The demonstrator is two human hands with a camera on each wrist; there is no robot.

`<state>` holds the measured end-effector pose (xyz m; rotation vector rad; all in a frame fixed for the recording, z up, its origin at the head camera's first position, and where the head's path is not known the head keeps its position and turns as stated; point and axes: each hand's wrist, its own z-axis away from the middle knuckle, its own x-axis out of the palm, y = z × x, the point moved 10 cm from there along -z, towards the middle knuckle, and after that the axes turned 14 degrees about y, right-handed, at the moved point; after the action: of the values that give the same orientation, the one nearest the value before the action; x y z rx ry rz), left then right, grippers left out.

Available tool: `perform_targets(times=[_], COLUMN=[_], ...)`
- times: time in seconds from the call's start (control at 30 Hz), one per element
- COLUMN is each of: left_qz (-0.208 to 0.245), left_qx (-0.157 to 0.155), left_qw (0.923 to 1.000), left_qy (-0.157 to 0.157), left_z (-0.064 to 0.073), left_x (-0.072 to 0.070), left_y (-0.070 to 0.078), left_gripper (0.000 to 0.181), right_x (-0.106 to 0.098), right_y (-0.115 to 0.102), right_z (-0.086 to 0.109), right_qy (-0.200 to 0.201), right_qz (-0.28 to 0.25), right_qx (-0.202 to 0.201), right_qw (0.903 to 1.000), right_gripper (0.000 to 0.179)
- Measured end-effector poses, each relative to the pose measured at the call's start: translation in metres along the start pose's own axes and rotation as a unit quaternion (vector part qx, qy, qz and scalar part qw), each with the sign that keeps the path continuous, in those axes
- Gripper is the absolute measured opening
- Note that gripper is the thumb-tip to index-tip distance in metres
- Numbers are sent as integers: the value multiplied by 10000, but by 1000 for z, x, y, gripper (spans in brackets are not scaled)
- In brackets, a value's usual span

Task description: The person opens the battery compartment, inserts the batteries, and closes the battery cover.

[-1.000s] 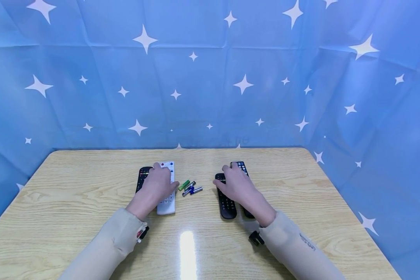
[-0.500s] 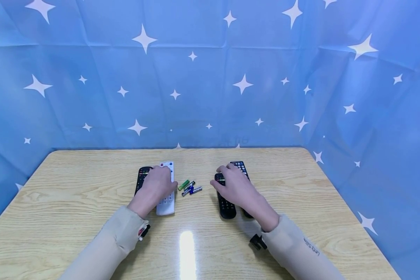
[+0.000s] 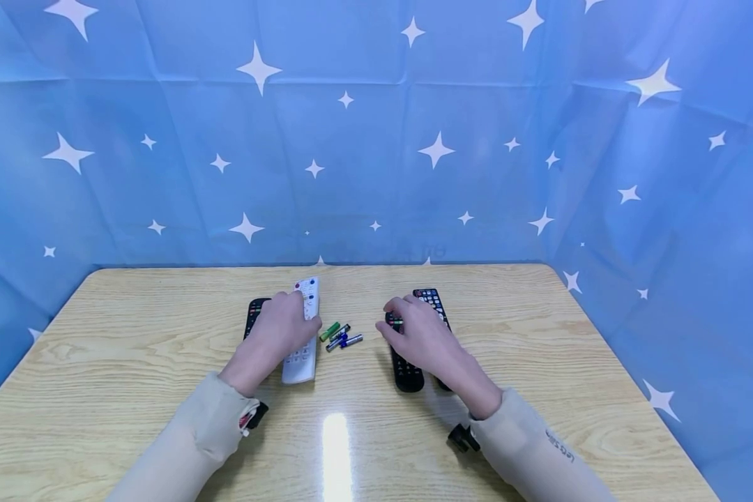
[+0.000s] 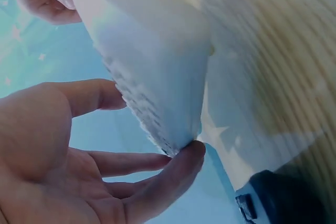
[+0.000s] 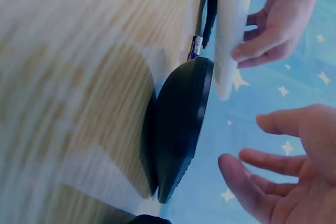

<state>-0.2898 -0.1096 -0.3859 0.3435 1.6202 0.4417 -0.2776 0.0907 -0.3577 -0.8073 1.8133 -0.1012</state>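
Note:
My left hand [image 3: 276,331] grips a white remote control [image 3: 300,366] between thumb and fingers. In the left wrist view, the white remote [image 4: 152,40] stands on edge with its buttons toward the palm. A black remote [image 3: 253,315] lies on the table to its left, partly hidden by the hand. On the right side, my right hand [image 3: 423,335] is held over two more black remotes, the nearer one [image 3: 408,376] and the farther one [image 3: 431,298]. The right wrist view has its fingers [image 5: 236,187] apart from the black remote [image 5: 181,124], holding nothing.
Several batteries, a green one [image 3: 329,332] and silver-blue ones [image 3: 352,341] among them, lie on the wooden table [image 3: 163,335] between the hands. A blue curtain with white stars [image 3: 376,181] hangs behind the table's back edge.
The white remote has shifted slightly away and to the right, its far end tilting right, in my left hand's grip. My right hand has drawn slightly left, with its fingers spreading off the black remotes.

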Motion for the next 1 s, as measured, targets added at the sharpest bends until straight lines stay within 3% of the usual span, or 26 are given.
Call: perform_targets(times=[0.23,0.47,0.83,1.0], left_qz=[450,1033,1670,2003], left_qx=[149,371,439,479], left_qw=[9985,9922,9831,9769], left_qy=[268,595,608,564], left_z=[2,6,9,10], left_x=[-10,-20,-21,-21], left_y=[6,13,18,20], left_gripper=[63,67,73,72], right_x=[-2,-4,11,20], right_y=[-5,-13,-20,-24], right_z=[-1,-2,1,2], right_qy=[275,306,-469,-822], right_qz=[-281,-707,-1458,-1690], right_qx=[-163,-375,-317,-214], right_qw=[9991,9963,9877,9819], right_gripper=[21,14,15,29])
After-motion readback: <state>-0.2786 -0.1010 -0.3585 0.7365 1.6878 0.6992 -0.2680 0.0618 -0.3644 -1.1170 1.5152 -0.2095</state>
